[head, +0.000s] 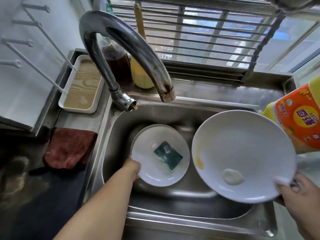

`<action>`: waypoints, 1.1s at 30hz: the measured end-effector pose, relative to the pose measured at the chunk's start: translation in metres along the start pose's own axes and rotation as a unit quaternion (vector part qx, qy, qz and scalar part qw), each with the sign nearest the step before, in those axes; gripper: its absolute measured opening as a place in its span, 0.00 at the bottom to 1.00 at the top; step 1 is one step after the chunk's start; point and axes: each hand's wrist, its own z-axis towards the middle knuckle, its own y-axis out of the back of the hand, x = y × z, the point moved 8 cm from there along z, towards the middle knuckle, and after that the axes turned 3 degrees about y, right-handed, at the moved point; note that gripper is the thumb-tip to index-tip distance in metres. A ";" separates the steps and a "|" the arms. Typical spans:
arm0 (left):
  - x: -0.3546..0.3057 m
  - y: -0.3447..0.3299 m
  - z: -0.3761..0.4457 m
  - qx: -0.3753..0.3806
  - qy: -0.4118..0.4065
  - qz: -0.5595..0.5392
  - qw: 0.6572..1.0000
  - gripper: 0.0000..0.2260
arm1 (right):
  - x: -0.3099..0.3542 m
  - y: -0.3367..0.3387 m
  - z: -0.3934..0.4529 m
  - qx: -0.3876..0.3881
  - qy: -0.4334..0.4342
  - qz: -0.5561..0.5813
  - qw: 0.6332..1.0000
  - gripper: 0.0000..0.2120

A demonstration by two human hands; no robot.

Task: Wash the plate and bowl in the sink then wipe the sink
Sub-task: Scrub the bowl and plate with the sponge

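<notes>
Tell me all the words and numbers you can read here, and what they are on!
"KEON" or close to it, small white letters, not sure: on the purple circle of the orange and yellow bottle, which shows upside down.
Big yellow characters in that circle: upside down, cannot read them.
Small white print on the orange label left of the circle: too blurred.
Nothing else bears readable text.

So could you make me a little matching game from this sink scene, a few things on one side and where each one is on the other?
Things:
1. sponge
2. red cloth
3. blob of dish soap
4. wooden-bottomed tray

Places:
A. on the counter left of the sink
B. in the large plate held by the right hand
C. behind the cloth, against the wall
D. in the small plate held by the left hand

Pairs: 1-D, 2-A, 3-B, 4-C
</notes>
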 end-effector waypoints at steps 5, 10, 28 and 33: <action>-0.023 0.014 -0.008 -0.142 -0.027 0.231 0.962 0.27 | 0.014 -0.009 -0.009 0.012 0.004 0.007 1.000 0.40; -0.059 -0.004 -0.039 -0.179 -0.198 0.483 0.834 0.31 | 0.032 -0.019 -0.012 0.008 0.033 0.003 0.999 0.12; -0.071 -0.050 -0.036 -0.020 -0.324 0.504 0.800 0.36 | 0.004 -0.035 -0.005 0.032 0.018 0.005 0.999 0.09; -0.070 -0.018 -0.088 0.030 -0.294 0.216 0.930 0.29 | 0.037 -0.045 -0.014 0.039 0.016 -0.017 0.999 0.06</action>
